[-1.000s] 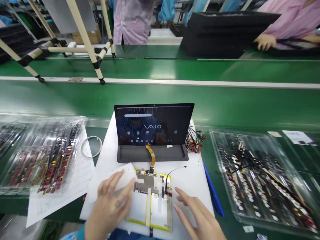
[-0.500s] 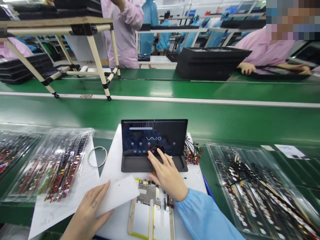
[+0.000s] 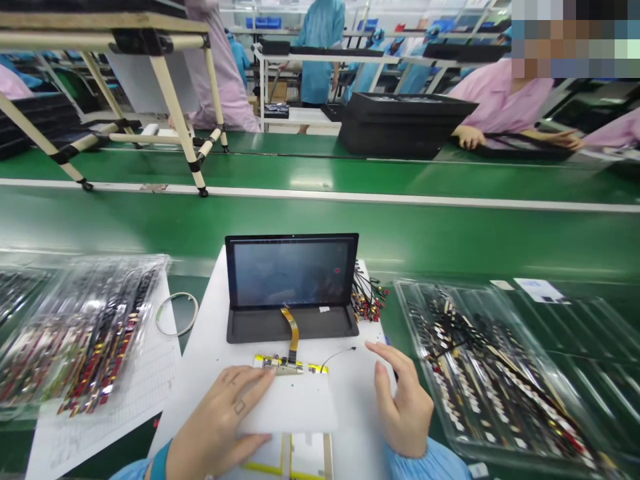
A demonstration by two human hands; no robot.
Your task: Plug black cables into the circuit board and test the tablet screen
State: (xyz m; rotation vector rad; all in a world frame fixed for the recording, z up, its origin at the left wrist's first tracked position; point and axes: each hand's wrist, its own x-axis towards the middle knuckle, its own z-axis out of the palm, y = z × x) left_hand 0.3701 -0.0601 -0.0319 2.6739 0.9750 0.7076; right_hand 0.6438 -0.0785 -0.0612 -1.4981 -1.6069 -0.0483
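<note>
We find the white card (image 3: 293, 403) lying across the circuit board assembly (image 3: 277, 365), its left end held between thumb and fingers of the left hand (image 3: 235, 407). We note the right hand (image 3: 403, 400) to the card's right, apart from it, fingers loosely spread. Beyond, an orange ribbon cable (image 3: 293, 335) runs toward the upright screen (image 3: 293, 273), with parts trays (image 3: 407, 293) flanking on the green desk (image 3: 450, 233).

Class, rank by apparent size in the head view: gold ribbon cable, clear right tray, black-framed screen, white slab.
1. Clear right tray
2. Black-framed screen
3. White slab, partly hidden
4. Gold ribbon cable
</note>
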